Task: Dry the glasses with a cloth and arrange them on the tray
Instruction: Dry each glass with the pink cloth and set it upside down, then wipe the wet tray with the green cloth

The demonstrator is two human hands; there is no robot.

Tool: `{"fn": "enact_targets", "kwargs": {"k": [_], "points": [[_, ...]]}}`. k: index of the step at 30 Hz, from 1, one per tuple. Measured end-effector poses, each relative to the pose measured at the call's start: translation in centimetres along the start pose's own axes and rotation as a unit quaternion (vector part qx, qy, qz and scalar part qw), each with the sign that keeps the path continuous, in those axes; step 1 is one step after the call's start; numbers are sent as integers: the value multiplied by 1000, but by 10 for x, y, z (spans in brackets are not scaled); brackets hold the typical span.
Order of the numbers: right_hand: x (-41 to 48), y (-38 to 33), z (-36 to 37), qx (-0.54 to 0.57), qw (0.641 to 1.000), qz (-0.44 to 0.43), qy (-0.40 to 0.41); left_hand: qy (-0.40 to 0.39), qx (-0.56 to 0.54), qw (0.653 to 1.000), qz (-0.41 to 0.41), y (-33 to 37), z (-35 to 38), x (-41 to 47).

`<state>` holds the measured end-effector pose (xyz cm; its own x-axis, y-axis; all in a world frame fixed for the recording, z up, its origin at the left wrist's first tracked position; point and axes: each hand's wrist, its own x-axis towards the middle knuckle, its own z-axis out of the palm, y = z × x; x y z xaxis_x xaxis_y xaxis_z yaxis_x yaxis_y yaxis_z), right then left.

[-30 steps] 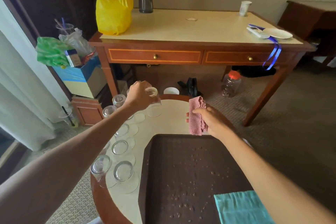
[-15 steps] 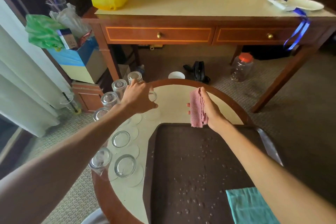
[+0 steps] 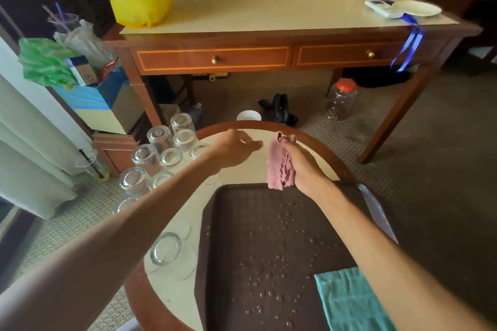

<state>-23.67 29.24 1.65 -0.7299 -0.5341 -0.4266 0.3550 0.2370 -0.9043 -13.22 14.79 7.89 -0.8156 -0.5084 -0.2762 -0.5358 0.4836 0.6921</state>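
The right hand point(image 3: 301, 166) grips the pink cloth point(image 3: 279, 166), which hangs bunched over the far part of the table point(image 3: 250, 172), just beyond the tray point(image 3: 234, 223). The left hand point(image 3: 234, 149) hovers close beside it, fingers pointing toward the cloth. Blur hides whether it pinches a glass, so I cannot tell.

The glasses point(image 3: 158, 138) stand upside down in a cluster along the table's left edge, and none is on the tray yet. The tray carries only water drops point(image 3: 269, 274) and a teal cloth point(image 3: 349, 301) at its near right corner.

The glasses look thin, clear and probably wet, so likely slippery and breakable. They are best held round the wall near the thick base, not squeezed at the rim. The pink cloth is soft and limp and should wrap easily. The wet tray may let glasses slide.
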Motion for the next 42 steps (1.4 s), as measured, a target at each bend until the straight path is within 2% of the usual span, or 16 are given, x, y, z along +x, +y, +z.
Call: {"fn": "enact_targets", "kwargs": {"k": [2,4,6,12,16,18,21,25,29,31,34,38,42], "points": [[-8,-6,-6,15,1000,19,-3,-86,-172,978,-83,13,20,9],[-7,-10,-17,-9,1000,11,12,-114,-247,955,-116,16,39,18],[-4,-12,-28,-77,996,-8,48,-125,-299,938,-121,18,59,28],[22,-3,-66,-214,969,-30,119,-86,-303,940,-131,30,97,52],[35,-17,-97,-186,968,-49,164,-66,-320,941,-90,36,105,71],[40,-20,-113,-172,967,-49,180,-63,-299,951,-54,42,112,80],[50,-11,-135,-190,967,-53,160,-47,-231,971,-30,48,132,93],[62,17,-154,-280,946,-70,147,-13,-55,998,-27,46,155,106],[58,38,-159,-327,920,-134,167,31,68,997,-9,46,160,103],[51,44,-164,-343,905,-176,180,65,80,994,34,48,160,92],[34,48,-172,-331,902,-200,193,94,86,982,137,54,160,65],[-7,55,-182,-299,910,-201,207,35,92,973,208,68,163,8],[-70,78,-191,-314,907,-204,196,-28,90,967,237,64,187,-55]]}}
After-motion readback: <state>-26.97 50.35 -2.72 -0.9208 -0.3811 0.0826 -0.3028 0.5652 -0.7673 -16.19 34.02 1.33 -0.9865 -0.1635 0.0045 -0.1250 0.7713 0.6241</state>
